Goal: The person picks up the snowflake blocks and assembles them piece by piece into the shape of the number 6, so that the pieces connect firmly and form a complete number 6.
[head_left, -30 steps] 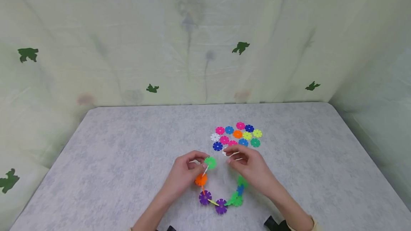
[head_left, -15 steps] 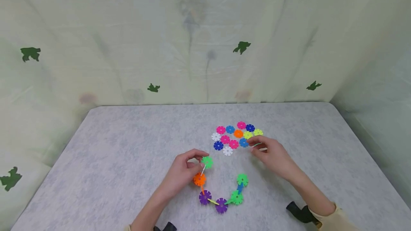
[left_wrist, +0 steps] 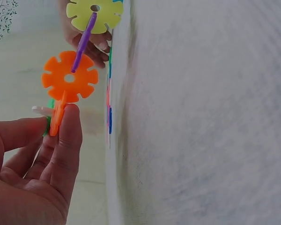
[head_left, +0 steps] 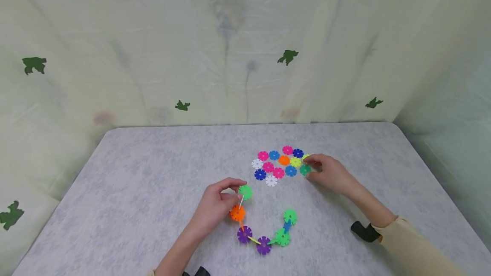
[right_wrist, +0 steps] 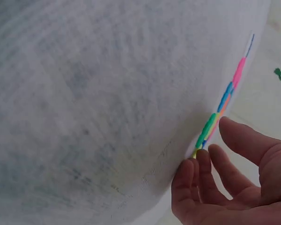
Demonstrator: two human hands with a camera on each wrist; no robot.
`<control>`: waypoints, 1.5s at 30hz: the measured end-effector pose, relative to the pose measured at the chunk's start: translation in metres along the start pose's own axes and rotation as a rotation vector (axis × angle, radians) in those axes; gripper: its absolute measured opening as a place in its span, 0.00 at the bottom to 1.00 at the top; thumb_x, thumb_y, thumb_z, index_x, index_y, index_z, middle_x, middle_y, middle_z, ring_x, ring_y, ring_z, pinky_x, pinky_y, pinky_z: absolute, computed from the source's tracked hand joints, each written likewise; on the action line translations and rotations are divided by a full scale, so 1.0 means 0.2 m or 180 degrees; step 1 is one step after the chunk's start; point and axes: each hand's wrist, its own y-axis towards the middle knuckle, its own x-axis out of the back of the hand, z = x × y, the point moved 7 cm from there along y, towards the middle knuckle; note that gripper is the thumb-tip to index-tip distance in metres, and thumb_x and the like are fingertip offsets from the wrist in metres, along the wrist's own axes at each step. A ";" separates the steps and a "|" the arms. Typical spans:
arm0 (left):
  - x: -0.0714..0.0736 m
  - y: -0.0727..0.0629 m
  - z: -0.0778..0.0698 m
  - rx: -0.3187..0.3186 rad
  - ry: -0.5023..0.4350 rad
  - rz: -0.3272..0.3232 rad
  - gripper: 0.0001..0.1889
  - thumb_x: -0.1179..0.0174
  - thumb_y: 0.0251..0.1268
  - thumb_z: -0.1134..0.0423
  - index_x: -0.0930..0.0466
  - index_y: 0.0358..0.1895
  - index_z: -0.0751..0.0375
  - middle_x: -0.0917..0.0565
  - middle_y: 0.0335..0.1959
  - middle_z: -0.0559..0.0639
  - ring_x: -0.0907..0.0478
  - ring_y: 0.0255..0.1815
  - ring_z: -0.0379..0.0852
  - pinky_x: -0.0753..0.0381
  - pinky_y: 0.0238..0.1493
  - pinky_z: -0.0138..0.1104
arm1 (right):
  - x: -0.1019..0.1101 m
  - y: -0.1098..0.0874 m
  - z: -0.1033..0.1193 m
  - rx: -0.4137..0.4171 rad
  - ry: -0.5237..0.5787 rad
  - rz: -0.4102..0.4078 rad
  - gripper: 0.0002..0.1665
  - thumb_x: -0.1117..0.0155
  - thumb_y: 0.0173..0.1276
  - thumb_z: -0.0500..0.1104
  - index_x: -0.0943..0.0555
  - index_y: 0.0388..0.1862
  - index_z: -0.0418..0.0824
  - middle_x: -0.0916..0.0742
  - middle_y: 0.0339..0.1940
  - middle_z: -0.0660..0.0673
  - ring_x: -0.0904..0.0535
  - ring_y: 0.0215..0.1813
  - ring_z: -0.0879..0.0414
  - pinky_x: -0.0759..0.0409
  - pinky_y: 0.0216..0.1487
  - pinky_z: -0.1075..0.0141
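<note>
- The left hand (head_left: pixel 218 199) pinches the far left end of the chain of flower discs (head_left: pixel 264 245), just beside its light green disc (head_left: pixel 245 192); only thin pieces are between thumb and fingers.
- From these fingers the chain curves to the near side, and its right end turns again to the far side, apart from the right hand (head_left: pixel 333 175).
- The right hand is at the right edge of the loose discs (head_left: pixel 278 172) on the desk (head_left: pixel 161 169). Its fingers stand apart from the thumb, around the dark green disc (head_left: pixel 304 170); I cannot tell if they touch it.
- One second earlier, the right hand partly covers the white disc (head_left: pixel 271 181); now this disc shows fully.
</note>
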 end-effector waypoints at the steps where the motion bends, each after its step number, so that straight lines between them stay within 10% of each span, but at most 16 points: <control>1: 0.00 0.00 0.00 0.0003 -0.0001 -0.0002 0.16 0.40 0.65 0.71 0.17 0.54 0.56 0.23 0.42 0.54 0.33 0.16 0.43 0.34 0.18 0.28 | -0.01 0.00 0.00 -0.0026 -0.0025 0.0014 0.22 0.33 0.66 0.35 0.22 0.59 0.33 0.18 0.55 0.37 0.24 0.58 0.40 0.24 0.58 0.47; 21: -0.04 -0.02 -0.04 -0.0153 0.0391 0.0267 0.15 0.39 0.67 0.67 0.17 0.55 0.54 0.22 0.44 0.51 0.30 0.20 0.42 0.33 0.21 0.29 | -0.02 -0.03 0.09 -0.0109 -0.0491 -0.0114 0.10 0.33 0.65 0.34 0.20 0.45 0.42 0.16 0.39 0.47 0.22 0.39 0.50 0.19 0.40 0.57; 37: -0.05 -0.04 -0.09 -0.0483 0.0589 0.0226 0.17 0.38 0.68 0.65 0.18 0.58 0.46 0.20 0.44 0.45 0.22 0.31 0.46 0.22 0.25 0.32 | -0.13 -0.22 0.32 -0.0130 0.0935 -0.0543 0.15 0.28 0.62 0.35 0.20 0.46 0.43 0.16 0.37 0.48 0.19 0.39 0.55 0.18 0.40 0.68; 45: -0.06 -0.04 -0.09 -0.0395 0.0625 0.0194 0.16 0.39 0.69 0.66 0.17 0.57 0.49 0.20 0.44 0.45 0.21 0.35 0.45 0.19 0.31 0.33 | -0.21 -0.25 0.43 0.0076 0.1383 -0.0357 0.11 0.32 0.67 0.38 0.15 0.47 0.45 0.14 0.39 0.50 0.16 0.42 0.49 0.17 0.43 0.65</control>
